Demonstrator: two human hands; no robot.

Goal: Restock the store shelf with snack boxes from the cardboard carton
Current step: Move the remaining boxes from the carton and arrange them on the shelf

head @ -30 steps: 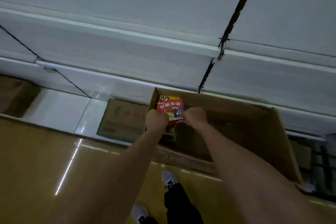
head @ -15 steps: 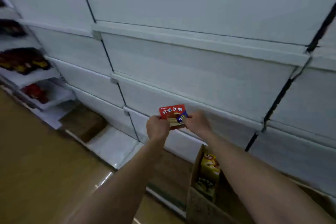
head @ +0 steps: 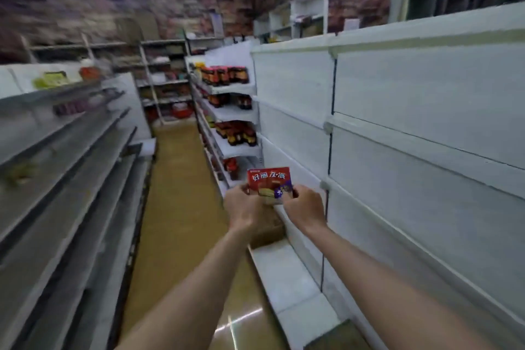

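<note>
White metal store shelf lines the aisle; beside it, left hand and right hand grip a red cardboard snack box, fingers curled round its sides. Likely next: placing it on that shelf.

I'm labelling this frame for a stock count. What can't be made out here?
- Head view: the snack box's lower edge and sides, covered by the left hand and right hand.
- Head view: the brown carton on the bottom shelf, mostly behind the hands; contents unseen.
- Head view: dark bottles' labels, too small and blurred.
- Head view: goods on the left shelves, smeared by motion blur.
</note>
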